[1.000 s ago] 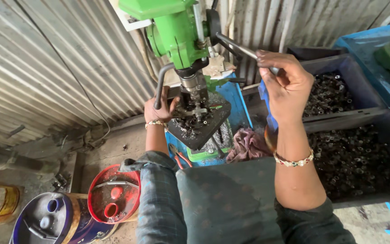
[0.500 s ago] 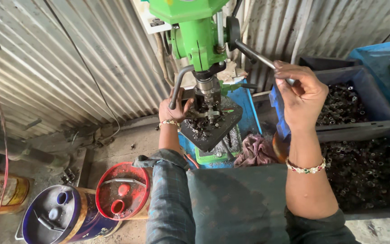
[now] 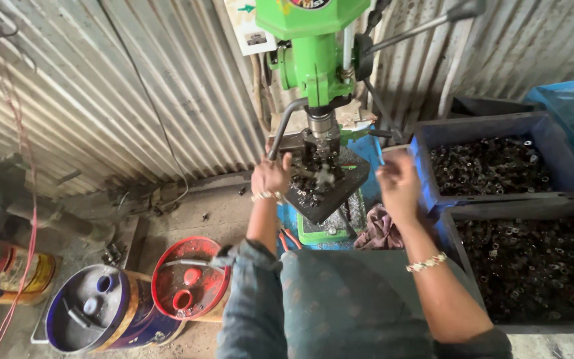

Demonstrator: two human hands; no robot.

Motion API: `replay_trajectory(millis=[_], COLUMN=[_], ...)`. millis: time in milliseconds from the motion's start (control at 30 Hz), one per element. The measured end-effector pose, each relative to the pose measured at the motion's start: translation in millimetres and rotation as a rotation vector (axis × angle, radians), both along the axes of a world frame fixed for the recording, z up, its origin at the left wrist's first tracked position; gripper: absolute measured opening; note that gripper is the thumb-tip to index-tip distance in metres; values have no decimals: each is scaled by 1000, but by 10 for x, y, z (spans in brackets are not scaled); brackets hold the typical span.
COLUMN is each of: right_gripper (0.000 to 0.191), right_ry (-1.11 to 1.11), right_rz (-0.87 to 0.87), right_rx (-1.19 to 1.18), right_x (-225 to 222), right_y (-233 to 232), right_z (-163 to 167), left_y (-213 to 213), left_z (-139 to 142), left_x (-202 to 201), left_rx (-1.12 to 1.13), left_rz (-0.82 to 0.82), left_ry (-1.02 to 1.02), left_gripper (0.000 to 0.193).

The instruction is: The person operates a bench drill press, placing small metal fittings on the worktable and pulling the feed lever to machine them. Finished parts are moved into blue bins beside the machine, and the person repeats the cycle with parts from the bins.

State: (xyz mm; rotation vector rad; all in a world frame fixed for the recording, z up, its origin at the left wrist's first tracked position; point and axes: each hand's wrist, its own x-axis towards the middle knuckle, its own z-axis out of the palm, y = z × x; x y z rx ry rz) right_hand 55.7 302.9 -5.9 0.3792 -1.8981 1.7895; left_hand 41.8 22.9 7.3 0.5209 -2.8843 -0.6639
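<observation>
A green bench drill [image 3: 313,60] stands against the corrugated wall. Its dark square table [image 3: 340,193] is strewn with small metal parts under the chuck [image 3: 321,126]. My left hand [image 3: 270,176] rests on the table's left edge, with its fingers among the parts. What it grips is hidden. My right hand [image 3: 398,183] hangs blurred just right of the table, fingers loosely curled, with nothing seen in it. The feed lever [image 3: 426,23] points up to the right, away from both hands.
Two dark blue crates [image 3: 426,143] [image 3: 460,219] full of small metal rings stand at the right. A red can lid [image 3: 191,286] and a blue drum [image 3: 94,319] sit on the floor at lower left. A rag [image 3: 377,229] lies by the drill base.
My right hand has let go of the feed lever and dropped toward the table. The lever has swung up. The view has tilted upward.
</observation>
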Motion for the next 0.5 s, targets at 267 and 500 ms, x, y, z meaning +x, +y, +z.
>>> replay_trajectory(millis=[267,500], right_gripper=[40,16], right_ry=[231,163], right_rz=[-132,2], right_rx=[728,804], right_x=[-363,-505], right_y=[-662,-679], right_z=[-11,156], left_y=[390,355], left_z=[-234,-132], left_x=[234,186], left_rx=[-69,-48], left_rz=[305,262], left_ry=[42,73], left_gripper=[95,93])
